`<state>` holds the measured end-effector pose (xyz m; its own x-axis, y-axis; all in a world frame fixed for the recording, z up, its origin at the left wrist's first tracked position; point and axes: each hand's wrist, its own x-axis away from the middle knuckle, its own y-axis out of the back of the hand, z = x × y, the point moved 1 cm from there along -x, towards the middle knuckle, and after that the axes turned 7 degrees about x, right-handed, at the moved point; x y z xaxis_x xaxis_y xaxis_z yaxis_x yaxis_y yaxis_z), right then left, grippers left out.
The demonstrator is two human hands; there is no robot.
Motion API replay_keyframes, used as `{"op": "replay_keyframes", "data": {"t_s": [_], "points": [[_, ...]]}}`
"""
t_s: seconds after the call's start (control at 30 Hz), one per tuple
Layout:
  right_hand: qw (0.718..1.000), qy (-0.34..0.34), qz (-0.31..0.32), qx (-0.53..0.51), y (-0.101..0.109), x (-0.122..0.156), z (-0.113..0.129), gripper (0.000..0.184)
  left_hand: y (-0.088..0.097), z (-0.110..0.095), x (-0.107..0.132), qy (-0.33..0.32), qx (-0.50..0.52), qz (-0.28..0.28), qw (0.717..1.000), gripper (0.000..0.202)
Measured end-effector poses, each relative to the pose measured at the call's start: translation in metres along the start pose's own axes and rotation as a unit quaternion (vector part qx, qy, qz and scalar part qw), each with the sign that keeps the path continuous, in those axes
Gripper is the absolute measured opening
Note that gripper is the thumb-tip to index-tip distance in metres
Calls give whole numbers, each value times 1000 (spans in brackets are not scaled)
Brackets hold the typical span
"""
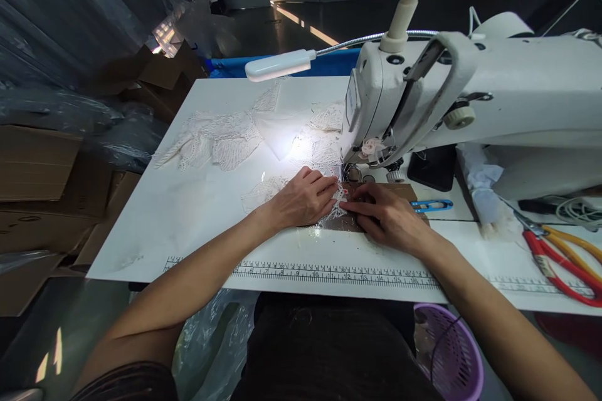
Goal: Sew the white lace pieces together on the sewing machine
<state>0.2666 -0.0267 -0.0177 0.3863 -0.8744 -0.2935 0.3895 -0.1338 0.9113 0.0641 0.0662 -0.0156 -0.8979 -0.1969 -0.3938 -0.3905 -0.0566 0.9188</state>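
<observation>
Head view: you are working at a white table (155, 219), with the sewing machine (423, 88) occupying the far right and its head standing directly beyond your hands. A lamp (279, 66) on a ribbed metal neck is lighting the loose lace pieces (230, 138) at the far left. Blue snips (431, 205) are lying just beside your right hand (385, 213); a black flat object (431, 166) is resting behind them. Scissors (559, 263) with red and yellow handles are lying further right. Cardboard boxes (42, 163) are standing left of the table, and a perforated purple basket (477, 363) is sitting below its near edge.

The lace workpiece (337, 207), white and openwork, is lying between your hands, near the presser foot, over a smooth brown plate (404, 191). Your left hand (305, 197) is resting on it, fingers together and curved; whether they are pinching it, you cannot tell. Your right fingers are spreading apart, the index tip touching the lace edge. A printed ruler scale (315, 272) is running along the near edge.
</observation>
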Motion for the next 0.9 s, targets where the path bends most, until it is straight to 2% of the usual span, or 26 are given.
{"op": "replay_keyframes", "data": {"t_s": [0.27, 0.53, 0.63, 0.8, 0.9], "points": [[1000, -5, 5, 5, 0, 0, 0, 34, 0, 1, 0, 8, 10, 0, 1000, 26], [999, 4, 6, 31, 0, 0, 4, 34, 3, -12, -2, 119, 58, -3, 991, 27], [998, -4, 6, 58, -1, -2, 6, 34, 2, -9, -6, 106, 56, 12, 993, 28], [994, -34, -5, 101, -3, -7, 11, 34, 1, 10, -14, 73, 68, 35, 994, 28], [994, -38, -7, 102, -2, -9, 14, 34, 0, 16, -15, 63, 79, 27, 995, 29]]}}
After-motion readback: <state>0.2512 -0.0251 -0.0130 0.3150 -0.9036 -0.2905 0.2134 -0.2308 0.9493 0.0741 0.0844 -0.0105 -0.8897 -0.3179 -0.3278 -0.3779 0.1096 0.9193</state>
